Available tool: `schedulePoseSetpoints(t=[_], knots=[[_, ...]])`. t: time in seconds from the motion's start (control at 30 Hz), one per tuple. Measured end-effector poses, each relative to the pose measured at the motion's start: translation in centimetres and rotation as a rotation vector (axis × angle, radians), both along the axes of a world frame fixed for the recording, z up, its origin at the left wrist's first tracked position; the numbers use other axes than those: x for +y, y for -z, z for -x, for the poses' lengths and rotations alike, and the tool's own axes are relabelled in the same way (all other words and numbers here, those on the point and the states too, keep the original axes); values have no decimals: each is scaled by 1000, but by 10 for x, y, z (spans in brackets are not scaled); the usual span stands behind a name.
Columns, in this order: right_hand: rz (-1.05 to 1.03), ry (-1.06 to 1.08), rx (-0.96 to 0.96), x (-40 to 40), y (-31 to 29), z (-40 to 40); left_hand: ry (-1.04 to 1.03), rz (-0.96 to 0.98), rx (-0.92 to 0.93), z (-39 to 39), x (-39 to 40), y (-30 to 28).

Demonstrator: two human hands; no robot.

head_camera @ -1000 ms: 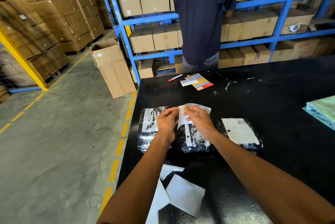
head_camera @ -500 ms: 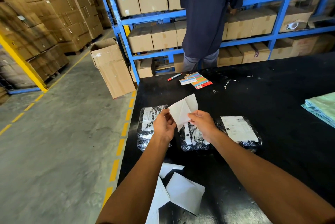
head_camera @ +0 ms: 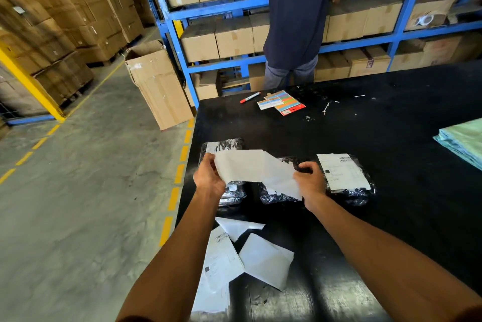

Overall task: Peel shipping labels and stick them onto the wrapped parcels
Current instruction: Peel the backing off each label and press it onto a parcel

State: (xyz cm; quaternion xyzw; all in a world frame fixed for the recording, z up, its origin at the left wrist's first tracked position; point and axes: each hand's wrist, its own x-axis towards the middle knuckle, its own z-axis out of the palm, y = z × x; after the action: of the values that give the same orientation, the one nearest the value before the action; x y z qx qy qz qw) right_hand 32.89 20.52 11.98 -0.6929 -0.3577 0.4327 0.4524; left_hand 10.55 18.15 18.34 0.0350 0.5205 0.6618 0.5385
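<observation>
Both hands were up over the parcels with the white paper stretched between them. Half a second before, that paper had been a small folded flap pinched close between the two hands; by this moment the hands had drawn well apart and the paper had opened into a long strip, which I judge to mean the label was being pulled off its backing and would soon be free to stick down.

Nearest the body, loose paper sheets [head_camera: 266,260] and a printed label sheet [head_camera: 221,259] lay on the black table [head_camera: 391,165], unchanged from the earlier views.

Beyond them, the left hand [head_camera: 208,178] pinched the left end of the label [head_camera: 250,165], thumb and fingers curled round its edge. The right hand [head_camera: 310,180] gripped the right end, fingers closed on the lower layer of paper; which layer was sticker and which was backing could not be told.

Under the strip lay the middle parcel [head_camera: 276,195], mostly hidden and showing no large label. The left parcel [head_camera: 229,195] sat just beside it, part covered by the left hand. The right parcel [head_camera: 349,186] already carried a label [head_camera: 341,171] with a barcode on top.

Farther off, a red marker [head_camera: 249,97] and coloured cards [head_camera: 283,103] rested near the far edge, with a person standing at the blue shelves [head_camera: 221,9] behind.
</observation>
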Motion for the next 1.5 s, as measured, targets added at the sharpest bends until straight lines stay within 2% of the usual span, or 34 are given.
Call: schedulePoseSetpoints(t=[0.13,0.27,0.37,0.53,0.63,0.67,0.77,0.83,0.93,1.03,1.2,1.3,1.37,1.43,1.5], knots=[[164,77,-101,-12,34,-20,-79,-38,9,8,-3,-1],[440,-161,-31,-32,71,-31,-74,-80,148,3,-7,-3],[523,-342,-23,-47,91,-24,5,-88,174,-8,-11,2],[601,-405,32,-70,83,-9,151,-133,264,-27,-18,6],[492,-403,-119,-61,67,-11,273,-170,381,-33,-20,11],[428,-366,-80,-55,59,-10,313,-181,433,-35,-20,12],[333,-251,299,-40,26,-9,473,-271,633,-43,-22,15],[309,-203,417,-30,8,-5,646,-347,770,-47,-26,19],[280,-112,439,-20,-5,2,929,-396,1013,-49,-28,34],[217,-123,341,-19,-6,4,1061,-373,1217,-52,-29,51],[95,-43,278,-12,-3,-4,1064,-311,1211,-52,-33,57],[79,-35,136,-6,-3,-14,942,-278,1166,-49,-31,57],[75,-116,126,-6,-5,-18,844,-223,1177,-51,-24,60],[67,-228,136,-8,-7,-21,791,-132,1104,-56,-15,60],[58,-318,115,-9,-10,-23,758,-69,918,-65,-7,62]])
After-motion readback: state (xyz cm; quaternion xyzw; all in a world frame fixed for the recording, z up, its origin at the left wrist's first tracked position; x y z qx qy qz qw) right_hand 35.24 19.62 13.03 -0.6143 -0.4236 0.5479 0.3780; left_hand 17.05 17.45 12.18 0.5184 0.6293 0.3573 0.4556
